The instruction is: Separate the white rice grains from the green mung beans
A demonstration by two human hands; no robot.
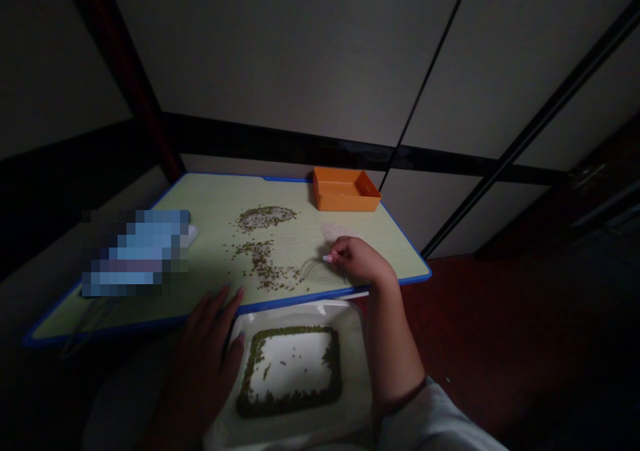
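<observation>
My right hand (350,259) is over the right part of a pale table, fingertips pinched on a small whitish piece (327,259) whose kind I cannot make out. Faint curved lines run from it toward the grains. Small greenish-brown grains (265,271) lie scattered to the left of this hand, and a denser patch of grains (265,217) lies behind them. My left hand (213,341) is open, fingers stretched out at the table's front edge, beside a white tray (357,344). Inside the tray, more grains (290,401) line the edges of the floor, with a few in the middle.
An orange open box (347,202) stands at the table's back right. A pale translucent patch (334,231) lies behind my right hand. On the left is a blurred-out bluish object (140,254). The table's blue rim (423,274) faces a dark red floor (460,331); panels (300,57) stand behind.
</observation>
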